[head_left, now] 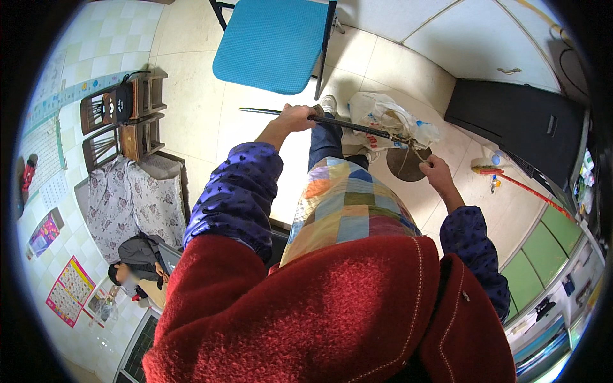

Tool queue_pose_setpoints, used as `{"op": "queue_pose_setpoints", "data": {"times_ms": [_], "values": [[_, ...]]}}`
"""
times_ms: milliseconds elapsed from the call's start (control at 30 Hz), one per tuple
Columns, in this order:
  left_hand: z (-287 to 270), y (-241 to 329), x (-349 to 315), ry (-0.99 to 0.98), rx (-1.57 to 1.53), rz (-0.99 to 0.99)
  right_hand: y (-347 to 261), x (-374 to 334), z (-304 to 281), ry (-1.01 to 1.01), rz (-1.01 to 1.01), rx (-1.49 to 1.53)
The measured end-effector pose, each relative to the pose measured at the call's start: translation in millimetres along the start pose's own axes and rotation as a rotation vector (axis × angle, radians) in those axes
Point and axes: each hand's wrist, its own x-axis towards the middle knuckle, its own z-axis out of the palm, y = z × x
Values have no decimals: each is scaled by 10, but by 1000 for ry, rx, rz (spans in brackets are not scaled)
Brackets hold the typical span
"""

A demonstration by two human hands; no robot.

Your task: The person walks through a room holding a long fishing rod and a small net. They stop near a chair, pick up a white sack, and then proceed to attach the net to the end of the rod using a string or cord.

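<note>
A long dark rod, thin at its left tip and thicker at its right end, looks like a steelyard scale beam. My left hand is closed around it left of its middle, beside a small greyish piece. My right hand pinches the light cord tied at the rod's thick end. Beyond that end is a bulging white plastic bag with print; whether it hangs from the rod or rests on the floor I cannot tell. A round brown disc lies below the cord.
A blue folding chair stands ahead. Small wooden chairs and a cloth-covered table are at left, with a seated person nearby. A black cabinet-like box and a red-handled tool are at right.
</note>
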Motion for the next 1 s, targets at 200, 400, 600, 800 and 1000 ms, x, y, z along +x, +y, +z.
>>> {"op": "queue_pose_setpoints", "data": {"times_ms": [200, 400, 600, 800, 1000], "values": [[45, -21, 15, 34, 24, 42, 1, -9, 15, 2, 19, 6], [92, -70, 27, 94, -110, 37, 14, -7, 13, 7, 21, 21], [133, -141, 84, 93, -156, 60, 17, 1, 11, 15, 11, 38], [123, -126, 56, 61, -174, 26, 0, -13, -12, -7, 2, 25], [110, -124, 63, 79, -190, 13, 19, -1, 6, 7, 16, 17]]}}
